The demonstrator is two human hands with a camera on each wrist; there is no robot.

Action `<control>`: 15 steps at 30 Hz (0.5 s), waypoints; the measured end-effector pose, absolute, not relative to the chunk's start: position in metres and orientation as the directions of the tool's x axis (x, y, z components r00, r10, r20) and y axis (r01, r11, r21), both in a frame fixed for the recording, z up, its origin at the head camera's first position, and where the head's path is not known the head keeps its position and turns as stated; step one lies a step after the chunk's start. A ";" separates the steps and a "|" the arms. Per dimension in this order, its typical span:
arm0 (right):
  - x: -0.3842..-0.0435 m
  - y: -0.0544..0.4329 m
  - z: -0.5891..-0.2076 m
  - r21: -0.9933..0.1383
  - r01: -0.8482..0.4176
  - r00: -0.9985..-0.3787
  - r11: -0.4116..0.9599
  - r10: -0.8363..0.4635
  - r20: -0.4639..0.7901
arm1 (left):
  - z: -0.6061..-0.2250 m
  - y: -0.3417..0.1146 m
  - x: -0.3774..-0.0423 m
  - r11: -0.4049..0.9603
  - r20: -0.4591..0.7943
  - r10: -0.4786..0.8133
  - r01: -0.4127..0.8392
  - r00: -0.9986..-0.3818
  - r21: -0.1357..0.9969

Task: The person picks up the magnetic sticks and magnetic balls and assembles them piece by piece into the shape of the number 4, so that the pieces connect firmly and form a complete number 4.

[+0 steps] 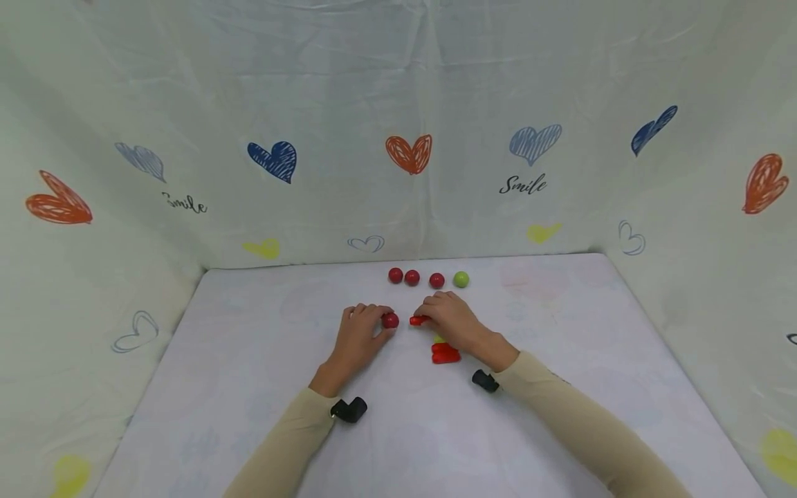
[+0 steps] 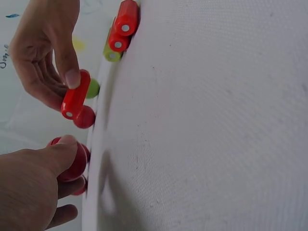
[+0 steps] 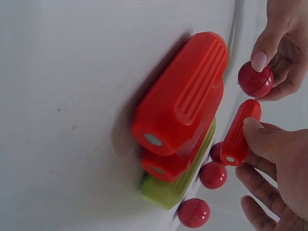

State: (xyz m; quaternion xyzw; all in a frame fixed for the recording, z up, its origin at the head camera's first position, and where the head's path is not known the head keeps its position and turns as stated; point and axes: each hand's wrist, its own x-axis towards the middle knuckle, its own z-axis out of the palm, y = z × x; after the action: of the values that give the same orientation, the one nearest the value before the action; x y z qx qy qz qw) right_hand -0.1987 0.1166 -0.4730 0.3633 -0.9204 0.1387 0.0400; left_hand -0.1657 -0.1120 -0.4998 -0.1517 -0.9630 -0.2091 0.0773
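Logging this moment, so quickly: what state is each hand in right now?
Left hand: closed, holding a red ball.
Right hand: closed, holding a red rod.

Deep red on front round ball (image 1: 391,319), thin seam line showing! Vivid red on small faceted rod (image 3: 236,139), pale grey dot at end. Same red, same dots on stacked faceted rods (image 3: 180,91), ridged stripes along top one; yellow-green faceted rod (image 3: 162,193) beneath. Back row: three deep-red round balls (image 1: 412,278), one lime-green round ball (image 1: 461,279). Plain beige fabric sleeves (image 1: 585,415). Whitish backdrop (image 1: 349,69) flashes orange-red, navy, light-blue, yellow hearts (image 1: 280,160), black "Smile" script (image 1: 523,184).
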 end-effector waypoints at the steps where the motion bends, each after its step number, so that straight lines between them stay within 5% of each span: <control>1: -0.199 0.116 -0.473 -0.226 -0.683 -0.730 0.695 -0.659 0.180 | -0.499 -0.111 -0.165 0.865 0.215 0.262 0.328 -0.941 0.380; 15: -0.196 0.107 -0.473 -0.238 -0.681 -0.731 0.692 -0.663 0.162 | -0.503 -0.108 -0.161 0.848 0.247 0.290 0.368 -0.925 0.381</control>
State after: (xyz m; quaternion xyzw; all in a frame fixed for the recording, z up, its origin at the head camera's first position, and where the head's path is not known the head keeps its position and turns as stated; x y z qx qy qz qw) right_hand -0.1956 0.1074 -0.4726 0.3656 -0.9193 0.1420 0.0314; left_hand -0.1611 -0.1077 -0.5028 -0.1719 -0.9571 -0.2153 0.0903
